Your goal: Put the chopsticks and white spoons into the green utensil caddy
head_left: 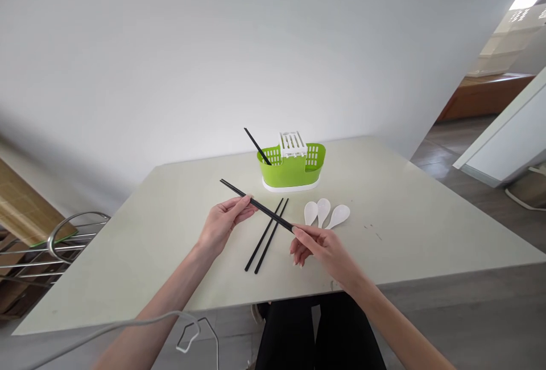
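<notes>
A pair of black chopsticks (pixel 272 214) is held slantwise above the table between my two hands. My left hand (pixel 226 217) pinches the pair near its middle, and my right hand (pixel 318 245) pinches the lower right end. Beneath them, two more black chopsticks (pixel 268 241) lie side by side on the tabletop. Behind stands a green basket (pixel 290 175) with a white base and a white slotted piece (pixel 293 144) on top. Black chopsticks (pixel 257 145) lean out of its left compartment. Several white spoons (pixel 323 208) lie just beyond my right hand, their handles partly hidden by it.
The pale table (pixel 191 188) meets a white wall (pixel 213 63) at the back. A metal rack (pixel 60 239) stands off the table's left side. A grey cable (pixel 140 320) crosses in front of my left forearm.
</notes>
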`<control>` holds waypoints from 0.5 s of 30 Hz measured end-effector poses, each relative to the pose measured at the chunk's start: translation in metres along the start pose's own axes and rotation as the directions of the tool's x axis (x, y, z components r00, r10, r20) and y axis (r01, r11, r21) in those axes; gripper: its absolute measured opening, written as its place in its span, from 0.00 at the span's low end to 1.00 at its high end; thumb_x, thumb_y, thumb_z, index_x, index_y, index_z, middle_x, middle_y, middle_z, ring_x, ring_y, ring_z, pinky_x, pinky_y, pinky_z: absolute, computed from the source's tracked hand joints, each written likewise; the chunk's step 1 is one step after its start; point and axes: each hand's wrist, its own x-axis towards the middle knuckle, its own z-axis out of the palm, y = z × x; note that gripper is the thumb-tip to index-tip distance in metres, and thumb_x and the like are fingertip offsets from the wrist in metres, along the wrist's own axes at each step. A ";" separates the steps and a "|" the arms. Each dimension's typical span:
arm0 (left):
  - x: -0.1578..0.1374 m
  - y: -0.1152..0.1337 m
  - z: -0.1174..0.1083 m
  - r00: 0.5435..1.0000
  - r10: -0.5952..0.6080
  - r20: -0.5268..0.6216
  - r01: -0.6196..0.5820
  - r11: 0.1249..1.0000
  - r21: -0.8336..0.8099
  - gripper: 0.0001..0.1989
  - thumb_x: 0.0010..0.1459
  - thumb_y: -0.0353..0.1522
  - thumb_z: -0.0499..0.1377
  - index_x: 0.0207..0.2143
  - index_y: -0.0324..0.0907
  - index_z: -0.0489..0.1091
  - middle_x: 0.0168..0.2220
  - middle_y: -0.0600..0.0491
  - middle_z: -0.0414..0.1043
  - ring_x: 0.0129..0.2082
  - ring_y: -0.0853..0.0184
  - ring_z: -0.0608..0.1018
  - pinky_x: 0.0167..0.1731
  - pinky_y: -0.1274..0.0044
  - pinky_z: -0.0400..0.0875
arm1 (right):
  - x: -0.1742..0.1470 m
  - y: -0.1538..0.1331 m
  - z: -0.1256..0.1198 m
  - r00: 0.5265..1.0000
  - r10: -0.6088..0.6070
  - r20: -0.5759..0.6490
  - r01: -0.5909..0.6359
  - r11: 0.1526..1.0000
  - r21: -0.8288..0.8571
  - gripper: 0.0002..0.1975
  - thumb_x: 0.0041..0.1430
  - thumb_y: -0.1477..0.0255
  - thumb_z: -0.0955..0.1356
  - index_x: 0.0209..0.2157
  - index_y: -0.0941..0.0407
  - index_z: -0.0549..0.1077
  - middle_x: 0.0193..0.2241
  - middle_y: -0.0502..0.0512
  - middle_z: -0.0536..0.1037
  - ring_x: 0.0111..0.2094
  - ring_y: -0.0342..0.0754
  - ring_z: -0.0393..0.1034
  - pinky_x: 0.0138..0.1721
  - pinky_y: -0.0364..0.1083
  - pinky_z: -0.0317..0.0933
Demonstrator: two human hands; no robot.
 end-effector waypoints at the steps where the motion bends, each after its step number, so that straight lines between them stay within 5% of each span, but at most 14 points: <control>1: 0.003 0.004 0.000 1.000 0.009 -0.020 -0.009 1.000 -0.011 0.15 0.53 0.43 0.74 0.37 0.42 0.84 0.46 0.46 0.85 0.52 0.55 0.84 0.61 0.67 0.77 | -0.002 -0.002 -0.003 1.000 -0.002 0.004 0.002 1.000 -0.004 0.27 0.63 0.48 0.72 0.48 0.57 0.82 0.30 0.55 0.82 0.26 0.47 0.77 0.30 0.48 0.72; 5: 0.026 0.033 -0.010 0.976 0.094 -0.198 -0.116 0.988 -0.104 0.07 0.57 0.34 0.72 0.37 0.40 0.83 0.43 0.47 0.85 0.50 0.59 0.85 0.60 0.71 0.78 | -0.011 -0.010 -0.032 0.998 -0.067 -0.002 0.067 0.994 -0.088 0.29 0.67 0.49 0.69 0.59 0.54 0.77 0.34 0.56 0.84 0.31 0.50 0.79 0.34 0.51 0.74; 8: 0.052 0.062 -0.027 0.910 0.205 -0.361 -0.281 0.944 -0.173 0.04 0.59 0.29 0.71 0.35 0.37 0.82 0.40 0.47 0.85 0.48 0.63 0.86 0.57 0.75 0.80 | -0.017 -0.012 -0.074 0.982 -0.146 -0.118 0.119 0.971 -0.209 0.28 0.66 0.49 0.70 0.56 0.54 0.78 0.34 0.57 0.84 0.31 0.50 0.78 0.34 0.50 0.73; 12: 0.084 0.088 -0.043 0.835 0.300 -0.462 -0.410 0.898 -0.158 0.04 0.58 0.27 0.72 0.34 0.36 0.80 0.37 0.49 0.83 0.44 0.65 0.86 0.55 0.76 0.81 | -0.023 0.000 -0.135 0.896 -0.189 -0.401 0.061 0.948 -0.312 0.28 0.63 0.46 0.71 0.51 0.55 0.79 0.32 0.57 0.83 0.30 0.49 0.74 0.33 0.49 0.71; 15: 0.105 0.096 -0.040 0.828 0.311 -0.467 -0.388 0.919 -0.076 0.05 0.57 0.27 0.72 0.33 0.35 0.80 0.37 0.48 0.82 0.43 0.65 0.86 0.55 0.76 0.81 | -0.026 0.015 -0.162 0.838 -0.180 -0.515 0.012 0.950 -0.313 0.29 0.62 0.45 0.71 0.49 0.56 0.78 0.32 0.57 0.82 0.31 0.49 0.73 0.34 0.48 0.71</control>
